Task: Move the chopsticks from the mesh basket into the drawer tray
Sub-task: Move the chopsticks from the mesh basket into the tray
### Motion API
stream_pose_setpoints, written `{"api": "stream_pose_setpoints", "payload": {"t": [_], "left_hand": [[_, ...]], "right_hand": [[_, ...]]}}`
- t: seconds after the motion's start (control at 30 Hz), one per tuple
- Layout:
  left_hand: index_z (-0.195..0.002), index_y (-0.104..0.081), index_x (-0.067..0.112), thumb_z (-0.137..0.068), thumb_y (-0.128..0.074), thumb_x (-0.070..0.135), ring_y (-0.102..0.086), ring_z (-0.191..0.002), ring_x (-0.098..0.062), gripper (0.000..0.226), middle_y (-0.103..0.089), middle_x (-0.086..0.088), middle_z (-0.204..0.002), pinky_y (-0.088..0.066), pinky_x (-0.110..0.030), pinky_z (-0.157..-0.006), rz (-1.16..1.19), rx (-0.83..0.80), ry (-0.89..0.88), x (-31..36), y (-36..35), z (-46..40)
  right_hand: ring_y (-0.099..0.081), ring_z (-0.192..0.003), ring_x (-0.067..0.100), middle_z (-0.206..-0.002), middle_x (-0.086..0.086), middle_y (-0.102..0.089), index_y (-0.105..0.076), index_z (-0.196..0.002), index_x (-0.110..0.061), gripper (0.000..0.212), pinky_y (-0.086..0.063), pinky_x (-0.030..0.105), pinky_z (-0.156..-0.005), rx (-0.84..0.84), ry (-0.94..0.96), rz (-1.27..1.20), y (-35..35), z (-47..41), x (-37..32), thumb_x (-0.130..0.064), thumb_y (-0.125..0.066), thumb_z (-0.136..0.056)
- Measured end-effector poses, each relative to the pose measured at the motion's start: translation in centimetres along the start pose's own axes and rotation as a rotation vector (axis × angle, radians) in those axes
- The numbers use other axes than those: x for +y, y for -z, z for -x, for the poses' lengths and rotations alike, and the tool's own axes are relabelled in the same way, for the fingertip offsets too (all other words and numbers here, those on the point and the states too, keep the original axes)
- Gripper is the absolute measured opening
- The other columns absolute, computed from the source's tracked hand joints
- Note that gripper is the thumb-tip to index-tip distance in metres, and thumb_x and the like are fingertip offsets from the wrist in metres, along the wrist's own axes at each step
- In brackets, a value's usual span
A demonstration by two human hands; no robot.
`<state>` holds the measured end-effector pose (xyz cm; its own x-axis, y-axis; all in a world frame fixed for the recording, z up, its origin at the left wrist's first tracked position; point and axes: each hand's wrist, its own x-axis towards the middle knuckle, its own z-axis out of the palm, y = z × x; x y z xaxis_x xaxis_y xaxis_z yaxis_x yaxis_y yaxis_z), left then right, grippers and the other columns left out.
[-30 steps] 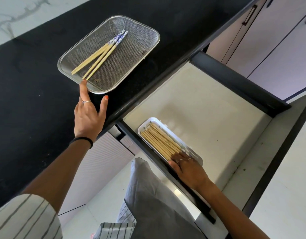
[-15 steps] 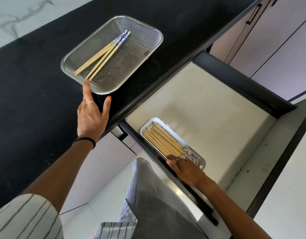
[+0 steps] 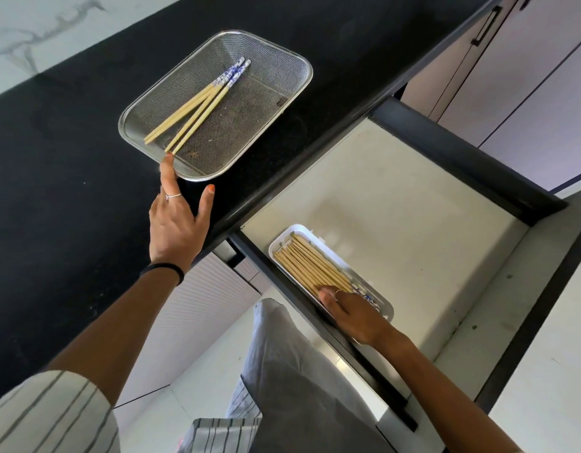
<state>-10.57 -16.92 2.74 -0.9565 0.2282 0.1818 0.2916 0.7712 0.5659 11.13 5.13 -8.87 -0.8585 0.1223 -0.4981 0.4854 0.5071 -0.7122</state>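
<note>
Left hand [image 3: 176,223] spread open above black counter [image 3: 63,132], palm down, index finger stretched to near rim of mesh basket [image 3: 276,60], fingertip at or touching tips of chopsticks in basket [image 3: 197,107]; contact hard to judge. Thumb splayed to the right, nail orange; thin ring on index finger, dark band on wrist. Nothing gripped.

Three chopsticks in that basket, just beyond the fingertip, running away and to the right, pale wood with blue-and-white patterned far ends, fanned apart at the near ends. No readable writing or brand on them or on the basket.

Right hand [image 3: 351,313] well apart, down in open drawer [image 3: 397,204], fingers flat and loosely open on near end of chopsticks in tray [image 3: 310,268], pressing rather than clasping. White drawer tray [image 3: 284,238] against drawer's left front corner, bundle lined up lengthwise, patterned ends peeking past the knuckles. No labels visible there either.

Striped sleeve [image 3: 44,416] at lower left.
</note>
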Motion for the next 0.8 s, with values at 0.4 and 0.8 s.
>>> {"api": "stream_pose_setpoints", "payload": {"t": [0.4, 0.8], "left_hand": [[-0.153, -0.006, 0.015, -0.099, -0.044, 0.045, -0.048, -0.128, -0.043, 0.073, -0.042, -0.027, -0.147, -0.035, -0.053, -0.111, -0.033, 0.006, 0.003, 0.2, 0.1, 0.2], [-0.154, -0.006, 0.015, -0.099, -0.045, 0.043, -0.045, -0.131, -0.041, 0.073, -0.038, -0.022, -0.151, -0.031, -0.052, -0.114, -0.045, 0.005, 0.027, 0.6, 0.2, 0.2]], "right_hand": [[-0.063, -0.097, 0.015, -0.104, 0.002, -0.07, -0.063, -0.109, -0.024, 0.057, -0.05, 0.029, -0.089, 0.05, -0.023, 0.061, -0.2, -0.8, -0.7, -0.064, -0.027, -0.09], [-0.064, -0.095, 0.016, -0.101, 0.0, -0.069, -0.064, -0.103, -0.025, 0.045, -0.05, 0.024, -0.084, 0.167, 0.004, 0.084, -0.8, -0.3, 0.1, -0.057, -0.033, -0.094]]}}
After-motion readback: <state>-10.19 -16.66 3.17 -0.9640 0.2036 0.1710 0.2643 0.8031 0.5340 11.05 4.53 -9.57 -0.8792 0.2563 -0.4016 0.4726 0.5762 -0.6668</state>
